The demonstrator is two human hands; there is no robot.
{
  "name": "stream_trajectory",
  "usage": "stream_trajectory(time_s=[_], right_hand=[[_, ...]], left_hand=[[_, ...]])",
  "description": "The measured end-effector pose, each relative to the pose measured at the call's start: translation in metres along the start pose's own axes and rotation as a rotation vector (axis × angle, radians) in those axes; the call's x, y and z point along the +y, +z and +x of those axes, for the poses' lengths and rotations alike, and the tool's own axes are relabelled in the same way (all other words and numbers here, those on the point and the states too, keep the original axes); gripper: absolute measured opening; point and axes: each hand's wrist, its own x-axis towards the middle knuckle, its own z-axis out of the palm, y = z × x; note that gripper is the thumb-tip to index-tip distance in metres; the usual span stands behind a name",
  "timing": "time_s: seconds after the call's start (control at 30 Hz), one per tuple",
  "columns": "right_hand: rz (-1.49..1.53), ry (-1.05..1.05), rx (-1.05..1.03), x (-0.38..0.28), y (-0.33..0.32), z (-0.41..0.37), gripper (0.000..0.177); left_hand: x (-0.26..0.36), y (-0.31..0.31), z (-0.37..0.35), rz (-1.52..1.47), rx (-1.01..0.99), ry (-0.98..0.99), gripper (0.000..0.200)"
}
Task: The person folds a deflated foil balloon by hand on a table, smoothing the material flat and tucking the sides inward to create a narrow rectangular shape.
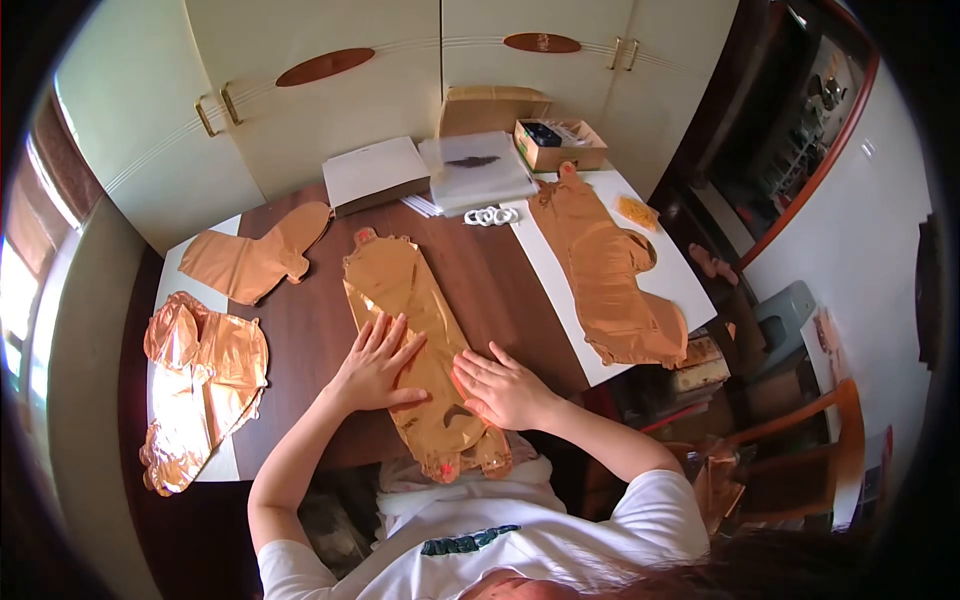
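Note:
A long, flat copper-coloured foil balloon point(400, 275) lies lengthwise in front of me, its near end at the table's front edge. A small red mark shows at each end of it. My left hand point(378, 368) rests flat on its left half with fingers spread. At its right edge lies my right hand point(503, 388), fingers stretched out and palm down. Neither hand grips anything. To the left are a matte copper foil piece point(240, 258) and a shiny crumpled foil balloon point(215, 365). Another copper foil balloon point(595, 275) lies on the right.
White rings point(491, 216) sit near the table's back edge. Behind them are a white box point(375, 175), a clear plastic sheet pile point(475, 185) and an open carton point(562, 155). A yellow packet point(636, 212) lies at right. A wooden chair point(790, 470) stands right of me.

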Motion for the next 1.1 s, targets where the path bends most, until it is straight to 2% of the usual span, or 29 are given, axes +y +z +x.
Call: stream_trajectory(time_s=[0.07, 0.17, 0.27, 0.3, 0.73, 0.97, 1.1], right_hand=[[-0.003, -0.001, 0.001, -0.001, 0.0, 0.0, 0.051], [-0.014, 0.01, -0.026, -0.001, -0.001, 0.0, 0.05], [-0.021, 0.015, -0.037, -0.003, -0.002, 0.001, 0.05], [-0.027, 0.014, -0.032, -0.002, -0.002, 0.001, 0.05], [-0.016, -0.003, -0.011, -0.002, -0.003, 0.001, 0.049], [-0.017, -0.01, -0.019, -0.002, -0.003, 0.002, 0.05], [-0.034, -0.002, -0.051, 0.0, 0.0, 0.001, 0.052]], left_hand=[[-0.001, 0.001, 0.002, -0.039, 0.045, -0.028, 0.078], [0.009, -0.01, 0.016, -0.005, 0.088, 0.051, 0.063], [0.022, -0.014, 0.031, -0.22, -0.033, 0.148, 0.054], [0.023, -0.006, 0.035, -0.198, 0.052, 0.209, 0.047], [-0.014, 0.006, 0.089, -0.007, 0.154, -0.078, 0.048], [-0.036, 0.001, 0.115, 0.032, -0.005, -0.202, 0.099], [-0.039, 0.0, 0.117, 0.022, -0.057, -0.191, 0.116]])
